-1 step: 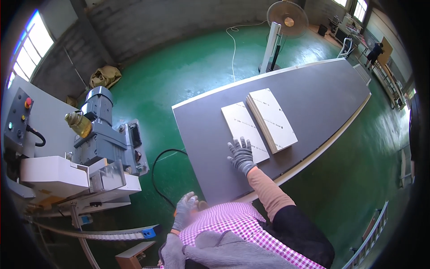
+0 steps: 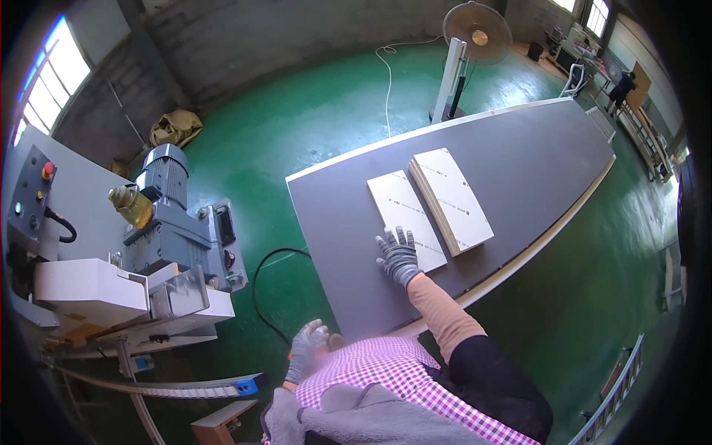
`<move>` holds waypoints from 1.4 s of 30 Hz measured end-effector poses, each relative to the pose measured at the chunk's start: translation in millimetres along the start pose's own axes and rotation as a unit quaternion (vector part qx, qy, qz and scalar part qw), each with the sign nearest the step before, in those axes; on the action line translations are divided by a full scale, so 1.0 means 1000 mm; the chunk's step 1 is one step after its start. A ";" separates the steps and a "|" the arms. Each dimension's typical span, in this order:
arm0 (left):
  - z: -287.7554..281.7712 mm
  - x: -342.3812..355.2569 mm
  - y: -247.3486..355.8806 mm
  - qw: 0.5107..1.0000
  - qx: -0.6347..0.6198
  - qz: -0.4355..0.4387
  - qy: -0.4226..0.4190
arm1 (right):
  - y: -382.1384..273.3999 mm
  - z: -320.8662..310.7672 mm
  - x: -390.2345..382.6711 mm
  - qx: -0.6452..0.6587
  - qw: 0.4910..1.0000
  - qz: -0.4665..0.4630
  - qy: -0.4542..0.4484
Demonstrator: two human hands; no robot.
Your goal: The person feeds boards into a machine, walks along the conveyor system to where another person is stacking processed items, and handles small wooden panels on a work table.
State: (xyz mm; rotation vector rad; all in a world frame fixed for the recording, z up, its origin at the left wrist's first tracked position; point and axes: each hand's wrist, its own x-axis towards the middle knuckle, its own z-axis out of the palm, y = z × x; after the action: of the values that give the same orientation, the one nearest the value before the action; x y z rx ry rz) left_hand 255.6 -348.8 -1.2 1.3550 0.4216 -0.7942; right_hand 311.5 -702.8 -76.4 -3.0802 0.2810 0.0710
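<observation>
My right hand, in a grey striped glove, lies with fingers spread on the near part of a white panel. This panel lies low on the dark tabletop. Close on its right is a taller stack of white-topped panels, with several layers showing along its left side. My left hand, gloved too, hangs beside my pink checked apron, off the table's near left corner. Its fingers are loosely bent and apart, with nothing plainly in them. A small orange bit shows by its wrist, too little to name.
On the left stands a machine with a grey motor, an oil cup and a control box. A black cable curves over the green floor. Beyond the table is a standing fan. Another person handles a board far right.
</observation>
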 end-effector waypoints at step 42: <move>-0.173 -0.065 0.021 0.888 -0.144 0.313 0.306 | -0.056 0.090 -0.010 0.117 0.993 0.006 0.000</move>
State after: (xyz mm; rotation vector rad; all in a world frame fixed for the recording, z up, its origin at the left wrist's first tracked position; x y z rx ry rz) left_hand 255.7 -164.3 24.1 1.3240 0.5233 0.2459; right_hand 308.1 -641.5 -163.6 -2.8459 0.2855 0.0348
